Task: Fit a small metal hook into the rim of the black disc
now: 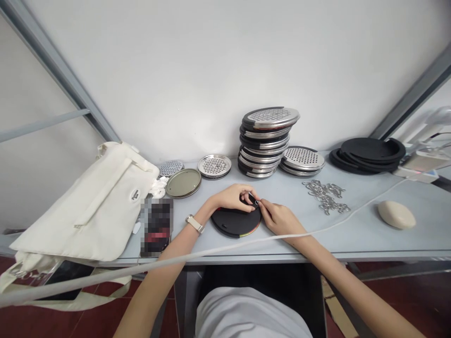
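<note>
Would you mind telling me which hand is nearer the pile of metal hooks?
Right. The right hand lies just left of the hooks; the left hand is farther left, across the black disc.

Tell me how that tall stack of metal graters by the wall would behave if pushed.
The tall stack would probably topple or slide apart: its discs sit skewed and the top one tilts. Smooth steel faces likely slip on each other. The lower pile beside it might catch some.

Disc (235, 221) laid at table (369, 239) front centre; grater stack (266, 141) behind; bag (95, 206) left; clips (326, 195) right.
</note>
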Available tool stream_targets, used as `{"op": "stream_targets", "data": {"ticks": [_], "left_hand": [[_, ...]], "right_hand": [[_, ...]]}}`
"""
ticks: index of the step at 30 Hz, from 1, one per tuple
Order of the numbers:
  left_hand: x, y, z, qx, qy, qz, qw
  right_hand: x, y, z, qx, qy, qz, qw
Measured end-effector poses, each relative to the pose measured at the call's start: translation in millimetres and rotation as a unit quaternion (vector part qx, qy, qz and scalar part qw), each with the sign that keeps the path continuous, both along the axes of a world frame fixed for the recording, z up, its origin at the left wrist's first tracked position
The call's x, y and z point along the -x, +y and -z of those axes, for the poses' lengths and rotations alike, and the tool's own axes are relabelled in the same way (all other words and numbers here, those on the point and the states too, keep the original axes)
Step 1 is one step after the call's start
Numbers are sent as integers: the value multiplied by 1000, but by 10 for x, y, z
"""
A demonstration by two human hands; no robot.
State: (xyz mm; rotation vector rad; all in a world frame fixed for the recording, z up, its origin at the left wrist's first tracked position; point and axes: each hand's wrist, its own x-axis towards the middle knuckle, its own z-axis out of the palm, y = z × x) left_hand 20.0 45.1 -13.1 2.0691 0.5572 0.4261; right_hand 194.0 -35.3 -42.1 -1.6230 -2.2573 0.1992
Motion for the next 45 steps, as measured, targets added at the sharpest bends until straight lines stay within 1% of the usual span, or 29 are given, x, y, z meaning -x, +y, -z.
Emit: {"op": "stream_targets", "data": {"ticks": [10,15,21,31,38,41,45], "left_hand": [[-11,8,13,47,-30,10,998],[3,4,-5,47,-36,21,998],[3,1,-21,52,-29,17,998],[8,12,-18,41,-25,25,999],[12,15,-15,10,-13,30,999],[12,17,-8,-4,-4,23,1000],[7,15,-2,-4,3,3,1000]], "right_hand": [[-28,4,-18,12,8,-14,1000],[-21,-4,-29,12,13,-15,1000],[-23,-3,-11,10,13,-14,1000],[-34,12,12,7,-12,-17,1000],[-77,16,-30,30,16,-30,999],[-81,17,-43,36,19,-26,999],[-61,19,-36,28,14,-18,999]]}}
